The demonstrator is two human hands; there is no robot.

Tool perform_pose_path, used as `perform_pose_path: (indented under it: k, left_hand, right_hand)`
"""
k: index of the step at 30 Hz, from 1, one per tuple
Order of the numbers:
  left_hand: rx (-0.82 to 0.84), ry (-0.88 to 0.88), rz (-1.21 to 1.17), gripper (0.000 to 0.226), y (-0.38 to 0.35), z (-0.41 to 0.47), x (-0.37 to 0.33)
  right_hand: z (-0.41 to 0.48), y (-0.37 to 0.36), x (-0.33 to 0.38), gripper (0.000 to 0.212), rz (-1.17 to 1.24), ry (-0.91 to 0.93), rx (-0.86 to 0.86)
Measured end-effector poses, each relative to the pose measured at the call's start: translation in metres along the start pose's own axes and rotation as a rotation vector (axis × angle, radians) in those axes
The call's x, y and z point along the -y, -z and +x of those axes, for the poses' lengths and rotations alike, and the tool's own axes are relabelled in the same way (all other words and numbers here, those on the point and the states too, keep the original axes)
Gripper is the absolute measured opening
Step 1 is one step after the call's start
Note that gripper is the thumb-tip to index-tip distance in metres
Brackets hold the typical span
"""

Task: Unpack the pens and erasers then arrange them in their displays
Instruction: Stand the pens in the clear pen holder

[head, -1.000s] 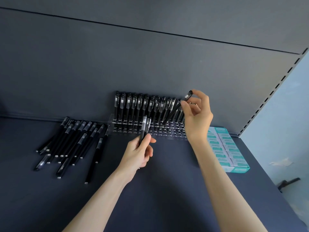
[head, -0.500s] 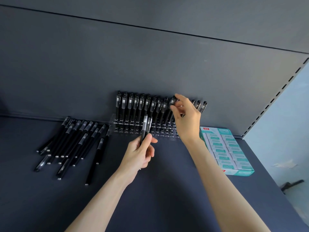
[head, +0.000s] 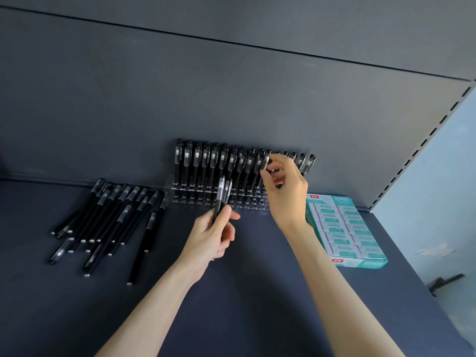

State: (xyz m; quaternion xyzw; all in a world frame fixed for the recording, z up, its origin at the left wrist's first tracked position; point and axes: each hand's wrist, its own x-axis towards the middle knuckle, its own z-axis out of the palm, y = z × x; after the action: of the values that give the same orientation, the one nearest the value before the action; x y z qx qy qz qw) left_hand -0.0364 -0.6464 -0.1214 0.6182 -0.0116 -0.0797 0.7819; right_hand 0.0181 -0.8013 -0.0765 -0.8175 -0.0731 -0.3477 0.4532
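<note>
A clear acrylic pen display (head: 180,194) stands against the shelf's back wall with several black pens (head: 206,161) upright in its holes. My left hand (head: 211,238) grips two or three black pens (head: 222,194), their caps pointing up in front of the display. My right hand (head: 286,191) reaches over the display's right part and pinches the cap of a black pen (head: 265,162) standing there. Several loose black pens (head: 110,222) lie in a heap on the shelf at the left. A teal box of erasers (head: 345,228) lies right of the display.
The dark shelf board (head: 231,305) runs toward me between my arms. A slotted upright (head: 422,148) bounds the shelf on the right, with a pale wall beyond. The dark back panel rises behind the display.
My right hand brought its pen from the display's right end leftward and down among the standing pens. The left hand stayed where it was with its pens.
</note>
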Motion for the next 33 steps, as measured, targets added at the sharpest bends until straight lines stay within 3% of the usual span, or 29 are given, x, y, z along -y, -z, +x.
perform_pose_path:
  k: [2, 5, 9, 13, 18, 22, 25, 33]
  left_hand:
    - [0.019, 0.001, 0.016, 0.031, 0.000, -0.001, 0.000]
    - [0.081, 0.006, 0.052, 0.029, -0.001, -0.002, 0.000]
    - [0.161, 0.019, 0.075, 0.028, -0.003, -0.005, 0.001]
    - [0.164, 0.021, 0.074, 0.036, -0.002, -0.004, 0.002]
    - [0.127, 0.023, 0.063, 0.036, -0.002, -0.002, 0.005]
    - [0.025, 0.034, 0.064, 0.034, -0.002, 0.000, 0.005]
    - [-0.021, 0.017, 0.064, 0.026, -0.002, 0.001, 0.004]
    - [-0.015, -0.006, 0.041, 0.033, -0.002, 0.000, 0.001]
  right_hand:
    - [-0.010, 0.004, 0.004, 0.018, 0.152, -0.084, 0.030]
    - [-0.025, 0.006, 0.009, 0.017, 0.376, -0.244, 0.239]
    - [-0.036, 0.006, 0.008, 0.023, 0.482, -0.298, 0.372]
    - [-0.035, 0.011, 0.007, 0.024, 0.574, -0.345, 0.280]
    - [-0.035, 0.014, 0.007, 0.033, 0.529, -0.293, 0.286]
    - [-0.017, 0.021, 0.008, 0.033, 0.479, -0.255, -0.040]
    - [0.002, 0.027, 0.007, 0.031, 0.323, -0.151, -0.191]
    - [0.021, 0.019, -0.002, 0.030, 0.126, 0.017, -0.191]
